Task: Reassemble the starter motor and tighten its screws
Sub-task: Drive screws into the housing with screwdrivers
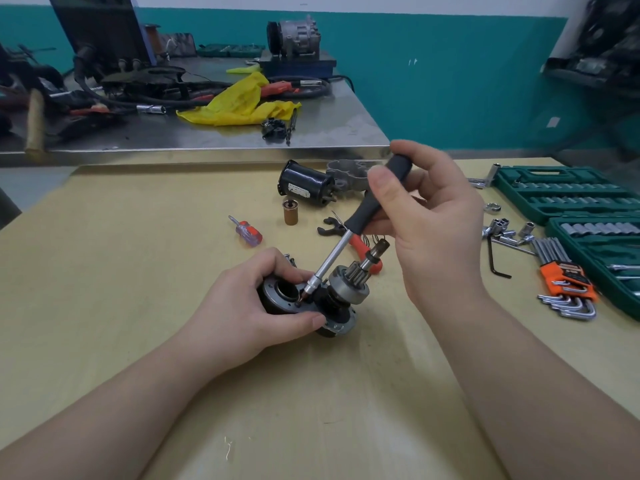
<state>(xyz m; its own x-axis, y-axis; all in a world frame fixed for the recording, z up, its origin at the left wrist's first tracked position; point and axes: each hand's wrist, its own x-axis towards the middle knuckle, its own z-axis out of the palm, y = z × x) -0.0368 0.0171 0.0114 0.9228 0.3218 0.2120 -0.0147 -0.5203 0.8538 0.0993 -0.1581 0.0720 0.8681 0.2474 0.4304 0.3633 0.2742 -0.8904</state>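
The starter motor assembly (341, 299), a metal plate with a pinion gear and shaft sticking up to the right, rests on the wooden table (138, 271). My left hand (256, 306) grips its left end, thumb along the front rim. My right hand (426, 216) holds a black-handled screwdriver (349, 233) slanting down to the left; its tip sits on a screw in the plate beside the round opening. The black motor housing (306, 183) and a grey cast end cover (349, 171) lie further back.
A small red-handled screwdriver (246, 232), a copper-coloured cylinder (290, 212), a black wrench and red-handled pliers (362, 249) lie nearby. Loose sockets, hex keys (564, 282) and green socket cases (571, 195) fill the right. A cluttered metal bench (311, 133) stands behind.
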